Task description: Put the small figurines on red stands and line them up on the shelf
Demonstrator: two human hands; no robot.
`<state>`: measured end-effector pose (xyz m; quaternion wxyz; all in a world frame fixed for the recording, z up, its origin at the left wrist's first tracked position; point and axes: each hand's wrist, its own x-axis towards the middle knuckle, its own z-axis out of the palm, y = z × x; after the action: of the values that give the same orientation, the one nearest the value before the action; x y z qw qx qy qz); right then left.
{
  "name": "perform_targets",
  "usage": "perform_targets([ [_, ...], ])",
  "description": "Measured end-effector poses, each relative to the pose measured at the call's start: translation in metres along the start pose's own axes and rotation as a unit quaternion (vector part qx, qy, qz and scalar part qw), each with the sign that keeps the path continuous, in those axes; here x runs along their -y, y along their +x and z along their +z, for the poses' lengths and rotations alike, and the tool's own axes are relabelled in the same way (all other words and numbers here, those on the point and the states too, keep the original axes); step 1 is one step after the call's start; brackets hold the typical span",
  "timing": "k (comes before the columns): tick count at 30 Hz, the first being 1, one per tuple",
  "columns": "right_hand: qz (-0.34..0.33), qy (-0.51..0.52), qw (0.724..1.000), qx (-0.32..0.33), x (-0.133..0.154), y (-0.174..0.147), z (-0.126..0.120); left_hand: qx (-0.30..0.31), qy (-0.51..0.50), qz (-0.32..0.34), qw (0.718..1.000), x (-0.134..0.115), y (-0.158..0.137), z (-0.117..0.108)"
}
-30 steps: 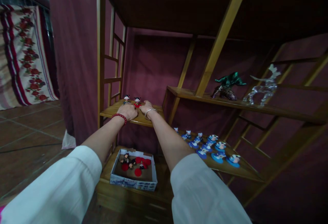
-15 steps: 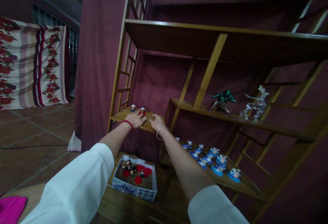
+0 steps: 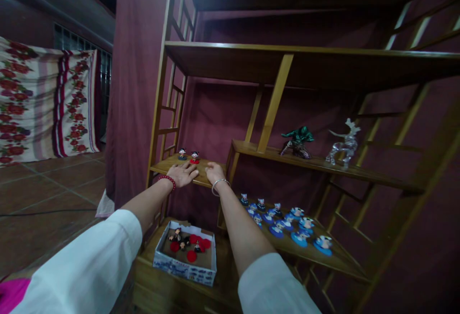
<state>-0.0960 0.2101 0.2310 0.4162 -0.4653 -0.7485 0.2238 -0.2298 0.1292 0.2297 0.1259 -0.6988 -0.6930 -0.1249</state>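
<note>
My left hand (image 3: 183, 174) is open, fingers spread, over the front of the small left shelf (image 3: 168, 164). Just behind its fingertips stands a figurine with a red base (image 3: 194, 157). A second figurine with a dark base (image 3: 182, 154) stands upright to its left. My right hand (image 3: 215, 172) is near the shelf's right end, fingers loosely bent and apart from both figurines; nothing shows in it. Below my hands, an open cardboard box (image 3: 184, 272) holds several dark-haired figurines (image 3: 176, 235) and red discs (image 3: 191, 256).
On the lower right shelf (image 3: 345, 261) stand several blue-based figurines (image 3: 300, 237). A green figure (image 3: 300, 141) and a clear deer figurine (image 3: 344, 146) occupy the middle shelf. A slanted wooden post (image 3: 276, 103) rises from it. A purple curtain (image 3: 134, 89) hangs at left.
My left hand has drawn back from the red-based figurine, which now stands free of its fingers. My right hand stays near the shelf's right end. The view has shifted slightly.
</note>
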Motion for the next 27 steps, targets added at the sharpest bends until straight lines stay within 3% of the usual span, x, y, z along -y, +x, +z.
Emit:
perform_targets([
  [8, 0.008, 0.033, 0.999, 0.009, 0.001, 0.0, -0.001, -0.003, 0.007, -0.019, 1.0, -0.003, -0.003, -0.006],
  [23, 0.014, -0.026, 0.999, -0.019, 0.009, -0.003, 0.007, 0.005, 0.011, 0.0, 1.0, 0.003, -0.002, -0.005],
  [27, -0.045, -0.041, 0.997, -0.049, 0.019, -0.021, 0.004, 0.031, 0.037, -0.001, 0.999, 0.0, -0.007, -0.015],
])
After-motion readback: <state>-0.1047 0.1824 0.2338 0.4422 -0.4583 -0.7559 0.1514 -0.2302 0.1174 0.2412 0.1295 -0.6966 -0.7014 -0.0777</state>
